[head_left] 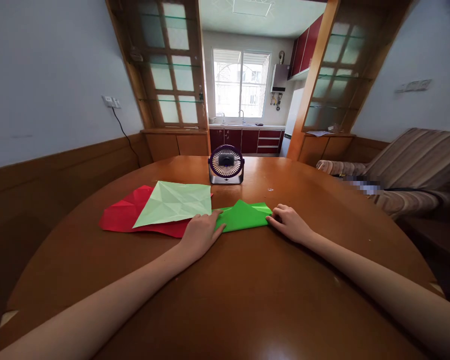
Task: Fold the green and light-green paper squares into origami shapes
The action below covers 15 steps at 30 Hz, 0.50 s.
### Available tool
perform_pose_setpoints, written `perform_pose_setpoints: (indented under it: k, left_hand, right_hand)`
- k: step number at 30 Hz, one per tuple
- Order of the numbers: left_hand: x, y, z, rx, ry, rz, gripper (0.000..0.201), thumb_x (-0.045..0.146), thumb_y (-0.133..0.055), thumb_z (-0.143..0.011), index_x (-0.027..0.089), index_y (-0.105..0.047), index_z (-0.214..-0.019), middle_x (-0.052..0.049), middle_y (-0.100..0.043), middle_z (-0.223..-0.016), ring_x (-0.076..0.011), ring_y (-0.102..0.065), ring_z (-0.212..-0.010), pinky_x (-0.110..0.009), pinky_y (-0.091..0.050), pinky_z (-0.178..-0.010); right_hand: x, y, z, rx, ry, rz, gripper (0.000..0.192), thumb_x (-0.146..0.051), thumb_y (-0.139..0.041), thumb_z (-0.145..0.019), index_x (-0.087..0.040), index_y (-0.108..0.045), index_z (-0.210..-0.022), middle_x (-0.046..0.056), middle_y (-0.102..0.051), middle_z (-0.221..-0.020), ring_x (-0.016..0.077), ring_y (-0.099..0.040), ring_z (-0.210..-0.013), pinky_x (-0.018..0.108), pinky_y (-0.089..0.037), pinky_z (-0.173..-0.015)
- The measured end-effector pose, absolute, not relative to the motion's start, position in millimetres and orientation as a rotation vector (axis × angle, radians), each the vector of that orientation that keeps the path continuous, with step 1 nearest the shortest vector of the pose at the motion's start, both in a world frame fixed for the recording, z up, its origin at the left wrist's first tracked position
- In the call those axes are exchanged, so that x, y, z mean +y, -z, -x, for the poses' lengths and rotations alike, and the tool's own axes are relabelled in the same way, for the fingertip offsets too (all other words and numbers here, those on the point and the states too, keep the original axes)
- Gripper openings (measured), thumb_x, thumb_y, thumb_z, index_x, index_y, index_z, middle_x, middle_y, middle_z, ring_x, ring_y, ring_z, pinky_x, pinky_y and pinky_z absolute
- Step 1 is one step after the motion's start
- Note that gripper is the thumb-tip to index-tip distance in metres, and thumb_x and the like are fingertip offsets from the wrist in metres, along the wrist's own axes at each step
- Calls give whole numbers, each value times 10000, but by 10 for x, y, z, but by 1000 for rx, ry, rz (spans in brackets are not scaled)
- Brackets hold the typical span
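From my remote seat I see one forward, downward view of a brown table (225, 295) with a rounded far edge; its near edge is cut off below. A folded bright green paper (242, 218) lies around the middle of the table, its long straight side towards the near edge and a pointed flap rising towards the far one. The left hand (201, 229) hides its left end, so I can't read the folds there. A red paper (122, 216), over towards the table's left edge, is largely covered by a creased pale green sheet (176, 201); the left hand overlaps the red paper's right part. Pixels mask something on the striped armchair (416, 170) beyond the table's right edge.

Both forearms are cut off by the picture's border and slant inward from the near corners. My left hand lies palm down, thumb spread from the fingers, tips resting on the green paper without clenching. My right hand (290, 223) stands at the paper's right end, fingers curled, thumb reaching the paper's edge; it may be pinching that edge, but I cannot tell. A dark round fan (226, 162) stands upright near the table's far edge, beyond the papers.
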State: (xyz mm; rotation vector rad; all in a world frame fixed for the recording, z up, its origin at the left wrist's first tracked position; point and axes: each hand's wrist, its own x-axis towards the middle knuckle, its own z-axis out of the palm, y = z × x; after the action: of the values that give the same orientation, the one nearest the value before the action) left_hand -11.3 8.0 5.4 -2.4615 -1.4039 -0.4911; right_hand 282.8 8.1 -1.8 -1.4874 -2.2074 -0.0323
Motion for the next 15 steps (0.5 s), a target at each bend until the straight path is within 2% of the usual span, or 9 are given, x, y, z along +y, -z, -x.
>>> perform_pose_setpoints:
  k: [3, 9, 12, 15]
  left_hand:
    - [91, -47, 96, -1367, 431, 2416, 317, 348, -487, -955, 129, -567, -1170, -86, -697, -787, -241, -658, -745, -323, -435, -706]
    - [82, -90, 61, -1286, 353, 2436, 245, 289, -455, -961, 137, -644, -937, -109, -681, -776, -263, -637, -761, -357, -419, -709]
    - [84, -117, 37, -1194, 354, 2410, 229, 237, -454, -945, 129, -655, -920, -133, -667, -851, -285, -616, -842, -383, -431, -722]
    - [89, -116, -36, -1075, 406, 2456, 231, 159, -453, -922, 120, -661, -1016, -163, -648, -1029, -303, -593, -974, -418, -458, -787]
  right_hand:
    - [81, 23, -2793, -2215, 139, 1561, 303, -401, -466, -931, -183, -551, -738, 78, -588, -809, 214, -555, -792, 332, -415, -750]
    - [92, 41, -2755, -2215, 232, 1658, 298, -405, -472, -926, -173, -564, -764, 88, -601, -834, 234, -566, -832, 348, -393, -777]
    - [102, 45, -2750, -2219, 237, 1668, 291, -399, -472, -923, -171, -564, -765, 87, -604, -837, 234, -563, -834, 347, -386, -778]
    - [110, 39, -2752, -2231, 217, 1666, 290, -393, -472, -922, -171, -563, -759, 86, -603, -836, 233, -562, -834, 346, -382, -778]
